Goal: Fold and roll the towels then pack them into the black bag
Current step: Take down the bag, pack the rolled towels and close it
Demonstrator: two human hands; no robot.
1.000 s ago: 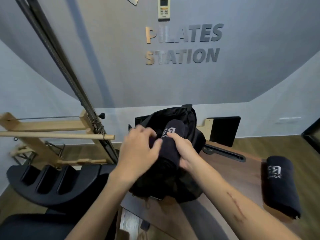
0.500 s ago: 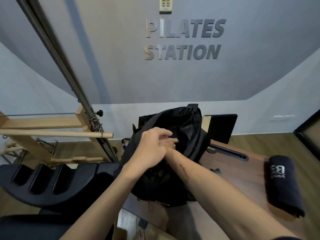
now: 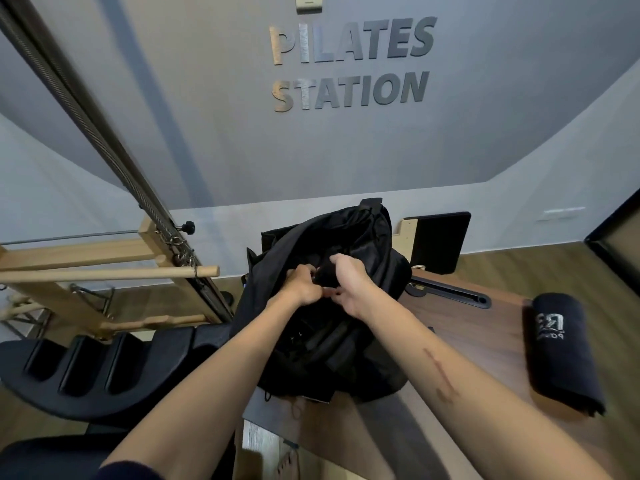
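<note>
Both hands meet at the mouth of the black bag (image 3: 349,237), which stands slumped at the near edge of the wooden table (image 3: 485,327). Her left hand (image 3: 304,285) has its fingers curled into the dark fabric at the opening; the right hand (image 3: 348,282) grips a black fold beside it, thumbs almost touching. Whether that fold is a towel or the bag's lip, I cannot tell. At about three o'clock from the bag, well apart, a rolled black towel (image 3: 561,351) with a white logo lies on the table. At nine o'clock sits a black ridged pad (image 3: 86,372), with a wooden frame (image 3: 79,258) behind it.
</note>
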